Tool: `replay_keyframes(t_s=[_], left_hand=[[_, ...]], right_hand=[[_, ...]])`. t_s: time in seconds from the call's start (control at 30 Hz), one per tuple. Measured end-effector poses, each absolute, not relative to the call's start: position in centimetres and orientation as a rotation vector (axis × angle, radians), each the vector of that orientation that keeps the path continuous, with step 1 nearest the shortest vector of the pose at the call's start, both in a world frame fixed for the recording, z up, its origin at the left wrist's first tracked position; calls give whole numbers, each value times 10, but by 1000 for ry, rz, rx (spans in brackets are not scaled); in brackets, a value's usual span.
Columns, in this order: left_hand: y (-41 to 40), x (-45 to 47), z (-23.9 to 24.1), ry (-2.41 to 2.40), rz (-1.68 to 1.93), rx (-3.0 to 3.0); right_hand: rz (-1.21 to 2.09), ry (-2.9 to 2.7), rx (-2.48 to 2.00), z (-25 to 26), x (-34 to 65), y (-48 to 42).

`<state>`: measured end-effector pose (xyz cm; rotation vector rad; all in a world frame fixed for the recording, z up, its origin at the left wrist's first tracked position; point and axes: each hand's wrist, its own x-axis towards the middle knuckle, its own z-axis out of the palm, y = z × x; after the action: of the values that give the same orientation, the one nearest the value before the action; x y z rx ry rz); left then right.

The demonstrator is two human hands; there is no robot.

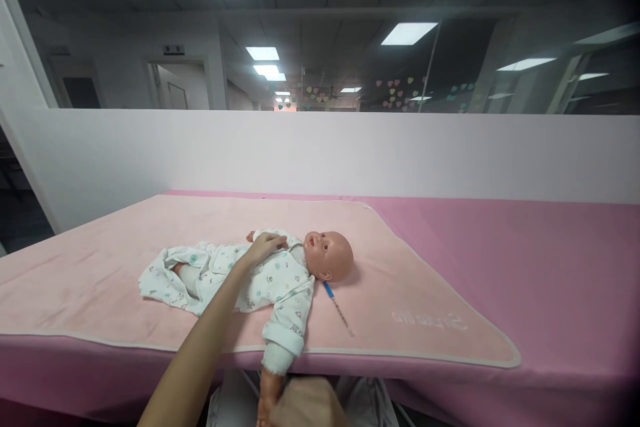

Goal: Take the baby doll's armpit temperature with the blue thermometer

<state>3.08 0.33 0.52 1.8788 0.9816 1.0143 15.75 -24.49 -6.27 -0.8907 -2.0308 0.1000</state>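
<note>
A baby doll (273,280) in a white printed outfit lies on its back, its bald head (333,255) to the right. Over the doll's chest rests my left hand (267,247), palm down with fingers laid on the clothing. One doll arm (271,390) hangs over the table's near edge, its sleeve (287,330) pushed up. Right beside that arm, at the bottom of the view, my right hand (309,405) is closed and blurred, overlapping the doll's hand; its fingertips are hidden. A thin clear stick with a blue end (337,309), like a glass thermometer, lies near the doll's head.
The doll lies on a peach mat (415,280) with a white border, spread over a pink cloth-covered table (565,293). A white half wall (350,153) with glass above it stands behind the table. My legs (370,403) are under the near edge.
</note>
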Motion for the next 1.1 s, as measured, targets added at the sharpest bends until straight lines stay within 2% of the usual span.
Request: replay_keyframes(t_s=[0.1,0.2,0.37,0.6,0.77,1.1], left_hand=[[7,20,-10,825,919,1804],[0,14,-9,688,808,1804],[1,7,-7,615,738,1864],[-2,7,-9,570,769,1810],[-11,10,-7,566,918,1729],[-7,12,-13,580,964,1669]], right_hand=[[46,-2057,-811,-35,153,-191],[-95,-1837,-889,-9,142,-131],[-192,-1666,-1080,-8,125,-68],[-159,-1608,-1009,-35,128,-58],[-123,-1581,-999,-34,127,-60],[-184,-1600,-1075,-36,124,-61]])
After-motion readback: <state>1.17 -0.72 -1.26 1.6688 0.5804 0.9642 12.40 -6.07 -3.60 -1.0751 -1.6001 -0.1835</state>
